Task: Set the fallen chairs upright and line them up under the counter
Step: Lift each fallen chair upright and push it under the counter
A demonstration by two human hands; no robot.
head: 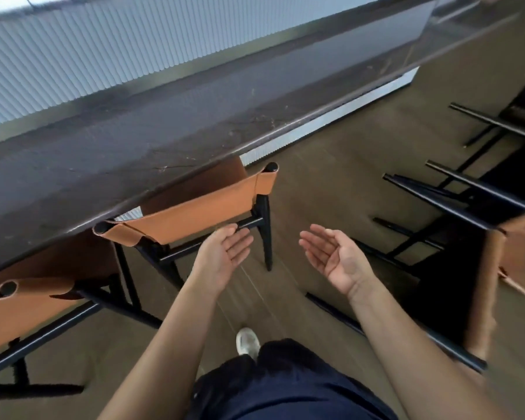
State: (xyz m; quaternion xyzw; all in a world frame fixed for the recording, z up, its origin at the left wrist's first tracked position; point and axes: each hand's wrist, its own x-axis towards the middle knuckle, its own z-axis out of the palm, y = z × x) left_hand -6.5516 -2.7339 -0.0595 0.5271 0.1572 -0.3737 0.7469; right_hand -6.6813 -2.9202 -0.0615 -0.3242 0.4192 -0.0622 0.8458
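Observation:
Two upright chairs with tan leather backs and black frames stand tucked under the dark counter [170,116]: one in the middle [191,207], one at the lower left [22,307]. A fallen chair [455,204] lies on its side at the right, its black legs pointing left and up. Farther back another chair [503,122] is only partly visible at the right edge. My left hand [225,253] hovers palm up, just in front of the middle chair's back rail, holding nothing. My right hand [334,256] is open, palm up, between the middle chair and the fallen one.
Brown floor [331,165] stretches between the counter and the fallen chairs. A ribbed pale wall panel [73,62] runs behind the counter. My own leg and white shoe [247,341] show at the bottom centre.

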